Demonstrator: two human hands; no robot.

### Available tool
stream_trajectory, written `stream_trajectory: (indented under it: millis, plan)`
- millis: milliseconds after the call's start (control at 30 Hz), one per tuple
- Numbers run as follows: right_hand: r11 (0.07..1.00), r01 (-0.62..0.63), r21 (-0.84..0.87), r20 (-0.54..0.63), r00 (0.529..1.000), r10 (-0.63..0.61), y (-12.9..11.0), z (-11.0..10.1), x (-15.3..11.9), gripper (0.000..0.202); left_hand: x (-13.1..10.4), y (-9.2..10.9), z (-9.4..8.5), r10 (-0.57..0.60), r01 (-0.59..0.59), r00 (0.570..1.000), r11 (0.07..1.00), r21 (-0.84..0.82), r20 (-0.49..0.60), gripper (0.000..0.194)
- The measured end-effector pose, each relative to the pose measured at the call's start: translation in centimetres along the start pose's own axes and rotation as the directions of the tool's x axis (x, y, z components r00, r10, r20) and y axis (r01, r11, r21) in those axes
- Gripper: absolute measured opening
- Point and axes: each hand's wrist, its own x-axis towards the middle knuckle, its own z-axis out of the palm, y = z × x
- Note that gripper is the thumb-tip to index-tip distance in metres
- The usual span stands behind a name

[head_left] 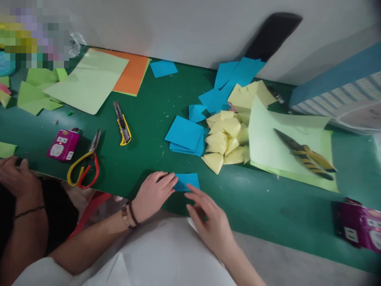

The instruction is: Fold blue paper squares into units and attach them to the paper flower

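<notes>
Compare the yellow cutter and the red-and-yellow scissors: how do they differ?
The cutter has one slim yellow body, while the scissors have two looped handles, one red and one yellow. The cutter's tip slants up and left in the picture; the scissors' blades slant up and right. Both have yellow on them and lie on the green table.

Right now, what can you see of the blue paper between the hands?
The blue paper is a small, plain oblong, possibly folded, lying roughly flat near the front edge of the green table. The left hand covers its left end. The right hand has a fingertip over its lower edge; whether that touches is unclear.
</notes>
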Motion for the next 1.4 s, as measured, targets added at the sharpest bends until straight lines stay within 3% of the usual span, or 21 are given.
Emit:
stream_trajectory:
  millis: [67,133,367,633,833,967,1067,1133,1233,1300,1400]
  plan:
    - [0.982,-0.106,0.155,0.164,0.983,0.08,-0.9,0.8,-0.2,0.025,0.1,0.1,-0.2,-0.012,0.012,1.0,1.0,0.006,-0.001,0.03]
    - [0.952,-0.207,0.226,0.237,0.96,0.153,-1.3,1.6,-0.4,0.026,0.2,0.2,-0.5,-0.019,0.019,1.0,0.999,0.027,0.013,0.031]
    - [0.812,-0.459,0.361,0.298,0.881,0.366,-1.0,1.6,-1.6,0.027,0.3,-0.1,-1.2,0.089,-0.102,0.991,0.986,0.135,0.097,0.034]
    - [0.8,-0.454,0.393,0.396,0.868,0.299,-2.0,1.8,-1.3,0.032,0.2,-0.3,-0.9,0.077,-0.086,0.994,0.988,0.127,0.073,0.034]
    - [0.747,-0.519,0.416,0.31,0.853,0.42,-1.7,1.6,-2.0,0.034,0.3,-0.3,-0.9,0.075,-0.08,0.996,0.99,0.119,0.045,0.034]
    - [0.738,-0.511,0.441,0.155,0.853,0.498,-0.5,0.7,-3.3,0.039,0.3,-0.3,-0.8,0.061,-0.065,0.997,0.994,0.089,0.039,0.034]
    - [0.785,-0.5,0.366,0.039,0.851,0.524,0.4,0.0,-3.8,0.039,0.4,-0.5,-1.1,0.067,-0.07,0.996,0.996,0.057,0.062,0.034]
    - [0.88,-0.431,0.198,-0.101,0.884,0.456,0.9,-0.2,-3.5,0.033,0.8,-0.8,-1.6,0.094,-0.098,0.991,0.995,0.034,0.098,0.034]
    - [0.963,-0.184,-0.196,-0.297,0.947,0.121,1.1,0.5,-1.8,0.013,1.5,-1.5,-2.8,0.166,-0.168,0.97,0.986,-0.002,0.175,0.033]
    - [0.915,-0.034,-0.401,-0.264,0.961,-0.08,1.0,1.4,-0.3,0.007,2.0,-2.0,-3.5,0.194,-0.193,0.956,0.981,-0.025,0.222,0.036]
    - [0.86,0.057,-0.506,-0.158,0.975,-0.158,0.6,2.8,1.3,0.012,2.4,-2.8,-4.0,0.237,-0.228,0.936,0.971,-0.065,0.259,0.044]
